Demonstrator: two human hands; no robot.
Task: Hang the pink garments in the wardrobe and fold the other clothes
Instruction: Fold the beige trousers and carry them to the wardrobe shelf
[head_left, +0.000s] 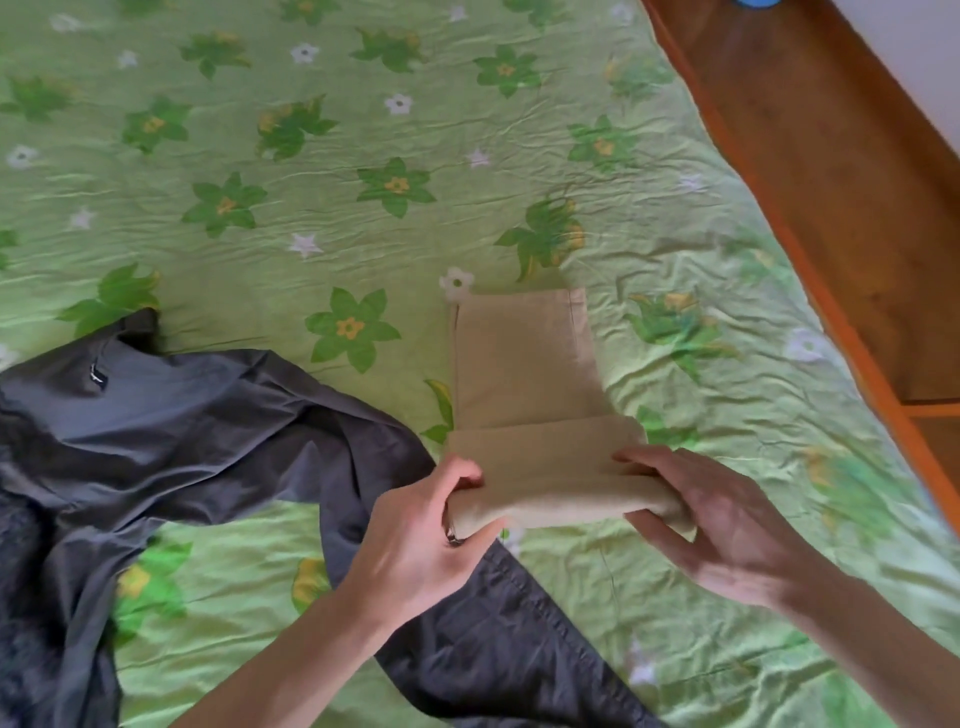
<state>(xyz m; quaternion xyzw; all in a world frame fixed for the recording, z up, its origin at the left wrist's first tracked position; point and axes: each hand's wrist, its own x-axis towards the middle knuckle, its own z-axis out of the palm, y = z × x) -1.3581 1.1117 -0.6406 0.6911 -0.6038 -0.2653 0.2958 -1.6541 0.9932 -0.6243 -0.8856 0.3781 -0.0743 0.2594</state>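
Note:
A tan garment (524, 364) lies partly folded on the green flowered bedsheet (260, 208). Its near end is rolled into a thick fold and lifted off the sheet. My left hand (421, 540) grips the left end of that fold, thumb on top. My right hand (727, 525) holds the right end, thumb over the cloth and fingers under it. A dark grey garment (171, 431) lies spread and crumpled to the left, with one part running under my left forearm.
The bed's wooden side rail (831, 291) runs diagonally along the right. Beyond it lies wooden flooring (852, 130). A blue object (756, 2) shows at the top edge.

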